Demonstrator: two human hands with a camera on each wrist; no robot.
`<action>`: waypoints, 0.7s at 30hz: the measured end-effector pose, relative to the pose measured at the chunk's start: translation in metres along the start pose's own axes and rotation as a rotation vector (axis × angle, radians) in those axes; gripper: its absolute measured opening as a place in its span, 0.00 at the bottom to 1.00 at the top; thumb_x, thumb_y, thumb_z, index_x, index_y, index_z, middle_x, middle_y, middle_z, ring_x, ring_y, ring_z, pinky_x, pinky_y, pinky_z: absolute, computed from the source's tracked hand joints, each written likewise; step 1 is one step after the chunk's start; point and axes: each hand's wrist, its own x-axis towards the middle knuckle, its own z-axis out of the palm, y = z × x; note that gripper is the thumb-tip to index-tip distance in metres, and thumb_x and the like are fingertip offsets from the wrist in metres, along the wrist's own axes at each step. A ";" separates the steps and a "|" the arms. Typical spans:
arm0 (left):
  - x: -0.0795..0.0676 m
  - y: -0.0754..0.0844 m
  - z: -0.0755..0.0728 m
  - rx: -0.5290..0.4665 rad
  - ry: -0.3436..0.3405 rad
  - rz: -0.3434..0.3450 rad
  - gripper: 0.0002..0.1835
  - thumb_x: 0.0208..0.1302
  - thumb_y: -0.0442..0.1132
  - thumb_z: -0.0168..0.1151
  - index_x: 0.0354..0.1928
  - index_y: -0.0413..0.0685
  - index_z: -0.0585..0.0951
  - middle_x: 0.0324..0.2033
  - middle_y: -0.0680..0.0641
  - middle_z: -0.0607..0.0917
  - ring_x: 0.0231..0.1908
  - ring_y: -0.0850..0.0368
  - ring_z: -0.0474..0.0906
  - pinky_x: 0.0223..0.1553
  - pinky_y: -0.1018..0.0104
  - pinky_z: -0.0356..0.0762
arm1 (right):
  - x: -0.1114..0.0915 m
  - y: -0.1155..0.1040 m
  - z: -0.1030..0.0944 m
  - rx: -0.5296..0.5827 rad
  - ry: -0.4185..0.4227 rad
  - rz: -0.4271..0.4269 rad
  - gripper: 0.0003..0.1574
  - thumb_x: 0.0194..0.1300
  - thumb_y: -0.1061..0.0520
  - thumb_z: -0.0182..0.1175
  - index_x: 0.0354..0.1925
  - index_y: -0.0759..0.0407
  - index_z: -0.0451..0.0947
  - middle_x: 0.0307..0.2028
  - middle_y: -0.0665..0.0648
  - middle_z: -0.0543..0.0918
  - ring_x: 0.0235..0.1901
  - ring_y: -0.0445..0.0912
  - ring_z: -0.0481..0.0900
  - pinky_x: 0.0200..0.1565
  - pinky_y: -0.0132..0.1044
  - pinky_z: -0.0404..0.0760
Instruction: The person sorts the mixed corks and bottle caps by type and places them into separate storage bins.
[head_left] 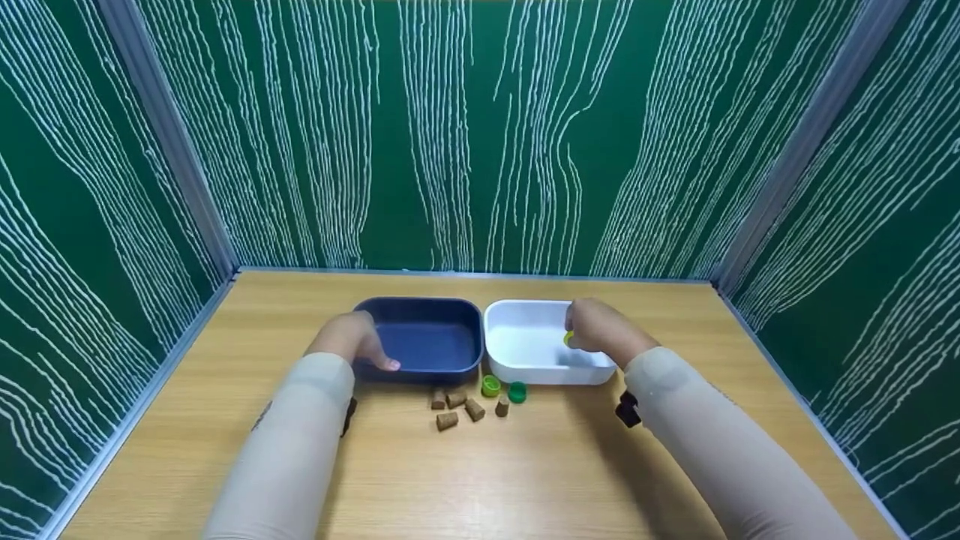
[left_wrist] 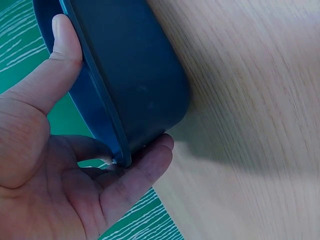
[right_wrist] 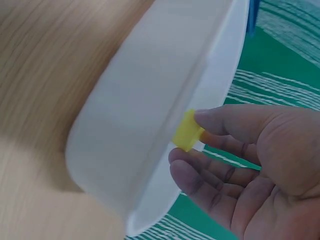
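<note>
My left hand [head_left: 346,337] holds the left end of a dark blue plastic container [head_left: 431,337]. In the left wrist view its thumb lies over the rim [left_wrist: 97,75], while other fingers rest against the outside of the corner. My right hand [head_left: 604,328] pinches a small yellow cap [right_wrist: 187,131] between thumb and fingertips. That cap is above the right part of the white container [head_left: 532,330], close to its rim in the right wrist view.
Several brown corks [head_left: 447,421] lie on the wooden table [head_left: 465,480] before the containers. A light green cap [head_left: 490,385] and a dark green cap [head_left: 517,392] sit near the white container's front. Green walls with white lines [head_left: 442,150] enclose the back and sides.
</note>
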 end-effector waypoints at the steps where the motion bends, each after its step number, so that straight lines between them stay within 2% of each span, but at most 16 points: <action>1: 0.000 0.000 0.000 0.001 0.002 0.000 0.62 0.66 0.58 0.85 0.86 0.27 0.61 0.85 0.28 0.67 0.85 0.28 0.63 0.88 0.38 0.65 | 0.001 0.002 0.001 0.005 0.002 0.007 0.14 0.74 0.65 0.72 0.55 0.69 0.91 0.51 0.67 0.94 0.44 0.55 0.89 0.59 0.57 0.94; 7: 0.000 0.000 0.000 -0.006 0.009 -0.004 0.61 0.66 0.58 0.85 0.85 0.27 0.62 0.84 0.28 0.68 0.85 0.28 0.64 0.88 0.37 0.65 | 0.010 0.010 0.009 -0.014 0.025 0.046 0.09 0.70 0.68 0.70 0.47 0.69 0.91 0.42 0.64 0.93 0.37 0.54 0.83 0.51 0.52 0.92; 13: -0.003 0.000 -0.001 0.001 0.007 -0.003 0.62 0.66 0.58 0.85 0.85 0.27 0.61 0.85 0.28 0.67 0.85 0.27 0.63 0.88 0.37 0.65 | 0.015 0.016 0.017 0.006 0.006 0.121 0.15 0.72 0.68 0.65 0.55 0.69 0.87 0.48 0.63 0.92 0.42 0.55 0.85 0.57 0.51 0.91; 18: -0.008 0.003 -0.003 0.000 -0.018 -0.016 0.62 0.68 0.58 0.84 0.87 0.28 0.59 0.86 0.28 0.64 0.87 0.29 0.60 0.89 0.38 0.63 | 0.016 0.021 0.025 0.007 0.046 0.108 0.08 0.71 0.67 0.64 0.48 0.67 0.83 0.39 0.61 0.86 0.39 0.55 0.82 0.50 0.49 0.87; 21: -0.008 0.003 -0.003 -0.001 -0.024 -0.017 0.63 0.68 0.58 0.84 0.87 0.28 0.58 0.87 0.29 0.63 0.87 0.29 0.59 0.89 0.39 0.63 | 0.018 0.023 0.029 0.044 0.041 0.127 0.12 0.72 0.67 0.64 0.53 0.67 0.83 0.43 0.62 0.87 0.44 0.56 0.84 0.57 0.53 0.89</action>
